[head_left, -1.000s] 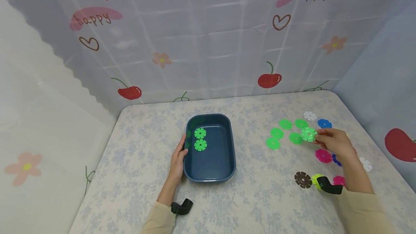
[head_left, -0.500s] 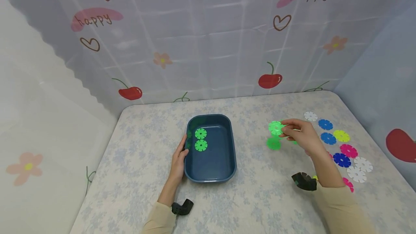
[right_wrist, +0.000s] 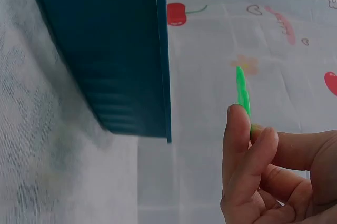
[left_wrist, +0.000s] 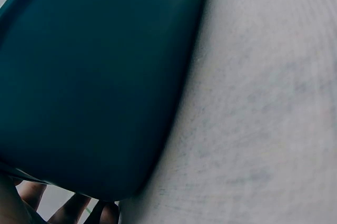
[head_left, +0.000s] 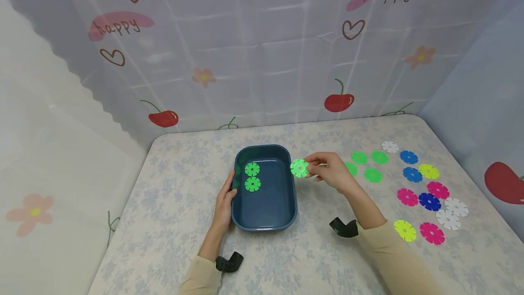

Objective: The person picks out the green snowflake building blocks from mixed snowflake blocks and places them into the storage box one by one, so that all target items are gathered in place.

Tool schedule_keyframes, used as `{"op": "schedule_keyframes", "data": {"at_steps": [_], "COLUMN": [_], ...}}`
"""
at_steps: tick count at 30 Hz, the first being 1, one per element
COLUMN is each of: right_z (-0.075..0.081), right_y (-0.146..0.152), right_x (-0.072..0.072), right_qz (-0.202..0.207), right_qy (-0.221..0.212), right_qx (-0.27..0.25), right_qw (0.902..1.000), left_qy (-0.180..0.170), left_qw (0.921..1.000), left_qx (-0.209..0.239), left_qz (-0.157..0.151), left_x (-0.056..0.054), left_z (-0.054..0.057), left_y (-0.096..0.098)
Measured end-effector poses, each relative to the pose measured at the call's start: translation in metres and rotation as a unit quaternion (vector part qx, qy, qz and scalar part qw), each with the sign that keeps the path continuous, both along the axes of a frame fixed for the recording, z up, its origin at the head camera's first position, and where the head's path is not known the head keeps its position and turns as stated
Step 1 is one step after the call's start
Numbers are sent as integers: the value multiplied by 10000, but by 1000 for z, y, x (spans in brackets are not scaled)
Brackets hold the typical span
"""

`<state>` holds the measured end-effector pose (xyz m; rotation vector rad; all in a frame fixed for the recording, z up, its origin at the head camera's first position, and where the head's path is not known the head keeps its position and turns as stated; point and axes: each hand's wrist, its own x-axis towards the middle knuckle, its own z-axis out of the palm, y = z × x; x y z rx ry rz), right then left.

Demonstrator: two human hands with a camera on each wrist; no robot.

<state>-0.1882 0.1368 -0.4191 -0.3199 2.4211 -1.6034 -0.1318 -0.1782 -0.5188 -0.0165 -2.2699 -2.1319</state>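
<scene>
Reaching in from the near edge, two beige sleeves (head_left: 395, 256) extend over a pale desk (head_left: 155, 226) with a bluish mottled pattern, each wrist bearing a black device (head_left: 230, 262). On the right side of the desk, nearest the viewer, lie a yellow disc (head_left: 405, 231) and a pink disc (head_left: 432, 233), both flat with notched edges like small gears.

The left hand (head_left: 223, 205) holds the left side of a deep blue tray (head_left: 270, 204), its thumb at the rim and its fingers along the outer wall. The tray is rectangular with rounded corners and rests on the desk. Inside, toward its left wall, two green discs (head_left: 252, 184) lie one behind the other.

The right hand (head_left: 330, 172) pinches a bright green disc (head_left: 299, 168) between thumb and fingers, nearly closed around its edge. From the head camera, the disc overlaps the tray's right rim; the right wrist camera shows it edge-on, apart from the tray.

Beyond that hand, more green discs (head_left: 373, 175) lie on the desk, one partly hidden behind it. Pink, blue, yellow and white discs are scattered farther right.

At the back hangs a pale curtain (head_left: 262, 67) printed with cherries, flowers, hearts and the word "happy".
</scene>
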Motion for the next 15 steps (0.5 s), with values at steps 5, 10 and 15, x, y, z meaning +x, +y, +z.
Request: {"op": "schedule_keyframes", "data": {"at_steps": [5,10,15], "right_z": [-2,-6,-13], "right_y": [-32,-59,-76], "right_x": [-1,-3,-5], "right_qz": [274,621,1020], "right_qy": [-170,-306,-334], "right_qx": [150,212,276], "right_qw": [9994,9974,9938], "left_qy": [-12,21,53], "left_qw": [10000,10000,10000], "left_qx": [-30,-43,-29], "left_qz": [9,29,28], "left_x": [1,1,0], "left_z": [0,0,-1], "left_y": [0,0,0]}}
